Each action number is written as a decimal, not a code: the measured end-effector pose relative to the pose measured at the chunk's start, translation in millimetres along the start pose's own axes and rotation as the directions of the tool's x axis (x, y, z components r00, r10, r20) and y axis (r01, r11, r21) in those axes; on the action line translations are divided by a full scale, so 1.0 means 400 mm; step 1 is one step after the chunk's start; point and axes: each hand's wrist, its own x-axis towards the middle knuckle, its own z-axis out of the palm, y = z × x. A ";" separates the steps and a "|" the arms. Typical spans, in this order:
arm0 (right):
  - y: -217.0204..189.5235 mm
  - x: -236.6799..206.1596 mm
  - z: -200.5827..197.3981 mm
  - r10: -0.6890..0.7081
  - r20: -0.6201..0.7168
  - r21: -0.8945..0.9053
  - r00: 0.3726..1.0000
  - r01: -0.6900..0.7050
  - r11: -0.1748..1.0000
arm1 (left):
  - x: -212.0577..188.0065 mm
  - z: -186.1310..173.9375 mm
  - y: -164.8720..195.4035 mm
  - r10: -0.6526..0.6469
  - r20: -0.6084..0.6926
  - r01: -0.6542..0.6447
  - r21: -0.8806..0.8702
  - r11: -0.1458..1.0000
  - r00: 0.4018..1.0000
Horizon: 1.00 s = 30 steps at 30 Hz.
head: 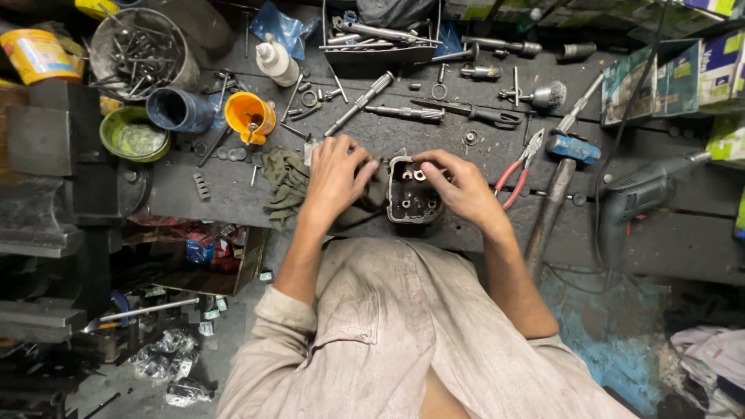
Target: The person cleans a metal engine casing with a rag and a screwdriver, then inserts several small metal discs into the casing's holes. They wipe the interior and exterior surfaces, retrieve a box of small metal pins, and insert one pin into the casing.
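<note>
Grimy dark metal engine head (415, 190), holes up, gripped by right hand (466, 190) at 3 o'clock, left hand (335, 177) clutching rag (285, 182) at 9.

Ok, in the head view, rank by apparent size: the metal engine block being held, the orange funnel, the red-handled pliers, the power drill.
Largest to smallest as they appear:
1. power drill
2. metal engine block
3. red-handled pliers and orange funnel: too alike to rank; pliers longer, funnel bulkier.
</note>
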 end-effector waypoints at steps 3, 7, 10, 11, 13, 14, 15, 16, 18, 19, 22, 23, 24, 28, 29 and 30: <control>-0.024 -0.014 -0.019 -0.255 0.000 -0.050 0.967 0.254 0.966 | 0.012 -0.046 0.038 0.099 0.064 -0.084 -0.209 0.974 0.993; -0.016 -0.027 0.014 -0.375 0.163 0.105 0.912 0.362 0.926 | 0.021 -0.106 0.113 0.134 0.269 0.012 -0.480 0.877 0.954; 0.022 -0.046 0.011 -0.197 0.406 0.054 0.892 0.192 0.980 | 0.047 -0.140 0.111 0.165 0.387 0.054 -0.494 0.868 0.907; 0.037 -0.054 -0.001 -0.251 0.361 0.139 0.898 0.214 0.967 | 0.056 -0.147 0.097 0.110 0.526 0.169 -0.455 0.875 0.843; 0.067 -0.074 -0.029 -0.346 0.260 0.300 0.902 0.265 0.916 | 0.055 -0.140 0.070 0.167 0.654 0.201 -0.450 0.870 0.738; 0.080 -0.086 -0.037 -0.384 0.193 0.504 0.903 0.244 0.828 | 0.045 -0.126 0.062 0.274 0.651 0.129 -0.501 0.856 0.708; 0.091 -0.108 -0.051 -0.403 0.120 0.683 0.908 0.219 0.697 | 0.032 -0.104 0.056 0.378 0.642 0.062 -0.553 0.831 0.667; 0.103 -0.123 -0.058 -0.403 0.043 0.828 0.914 0.193 0.527 | 0.016 -0.080 0.053 0.440 0.593 0.045 -0.628 0.777 0.675; 0.127 -0.142 -0.078 -0.167 0.348 0.699 0.922 -0.136 0.702 | -0.017 -0.034 0.045 0.552 0.483 0.013 -0.760 0.650 0.680; 0.137 -0.149 -0.075 -0.028 0.476 0.593 0.879 -0.297 0.749 | -0.033 -0.014 0.046 0.449 0.560 0.118 -0.706 0.698 0.697; 0.154 -0.156 -0.039 0.226 0.501 0.342 0.835 -0.431 0.835 | -0.046 0.033 0.066 0.248 0.662 0.330 -0.619 0.713 0.708; 0.154 -0.157 -0.030 0.016 0.378 0.365 0.926 -0.165 0.916 | -0.042 0.040 0.078 0.260 0.631 0.339 -0.666 0.664 0.731; 0.153 -0.152 -0.014 -0.211 0.253 0.347 0.944 0.115 0.931 | -0.034 0.040 0.089 0.267 0.598 0.345 -0.710 0.613 0.755; 0.130 -0.132 0.019 -0.368 0.307 0.224 0.878 0.309 0.924 | 0.014 -0.008 0.113 0.313 0.483 0.317 -0.832 0.455 0.817; 0.124 -0.125 0.020 -0.276 0.370 0.180 0.887 0.223 0.958 | 0.026 -0.030 0.103 0.282 0.513 0.322 -0.793 0.516 0.811; 0.120 -0.120 0.014 -0.179 0.432 0.132 0.884 0.134 0.982 | 0.034 -0.051 0.091 0.247 0.543 0.331 -0.750 0.573 0.803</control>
